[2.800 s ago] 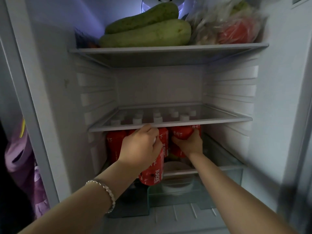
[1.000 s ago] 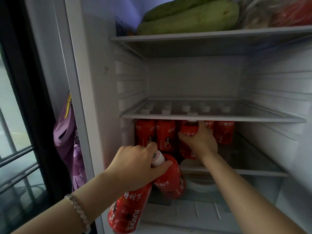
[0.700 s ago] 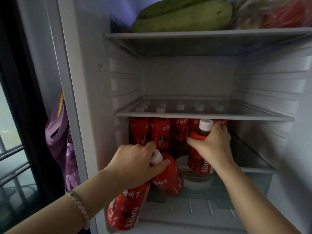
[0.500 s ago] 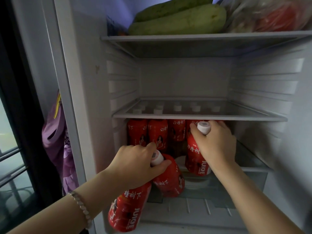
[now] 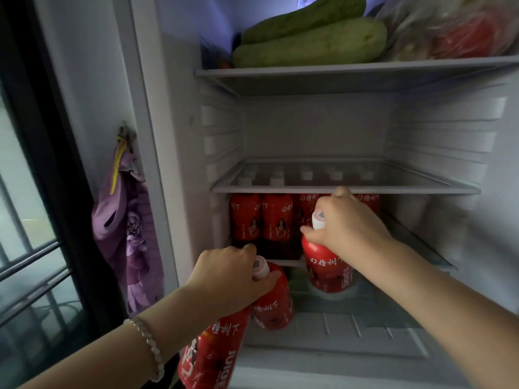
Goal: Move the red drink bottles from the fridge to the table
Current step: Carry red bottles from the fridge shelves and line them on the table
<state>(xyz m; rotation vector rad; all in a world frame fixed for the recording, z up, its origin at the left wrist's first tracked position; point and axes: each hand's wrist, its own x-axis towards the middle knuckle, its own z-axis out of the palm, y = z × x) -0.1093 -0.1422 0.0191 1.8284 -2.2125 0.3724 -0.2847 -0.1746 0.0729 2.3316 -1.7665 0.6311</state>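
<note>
Left hand [image 5: 227, 276]: clasps two bottles [image 5: 216, 352] by their necks, at the fridge [image 5: 323, 127] front.
Right hand [image 5: 348, 228]: grips a third bottle [image 5: 330, 272] near its cap.
Remaining: a row of bottles [image 5: 261, 217] stands under the shelf [image 5: 345, 189].
Progress: early, likely; table unseen, carrying yet to come.

The scene is dimly lit. A cool bluish-white glow is cast from the top of the white plastic fridge cavity [image 5: 317, 124], behind the two pale green elongated gourds [image 5: 309, 46], where slight glare is seen. The space beneath the clear glass shelf [image 5: 407, 189] is left in shadow, so the row of red plastic drink bottles [image 5: 276, 217] is rendered dark. Weak grey daylight is admitted through the dark-framed barred window [image 5: 16, 164] at the left. Soft blur is spread throughout, and straight lines are bowed near the edges.
</note>
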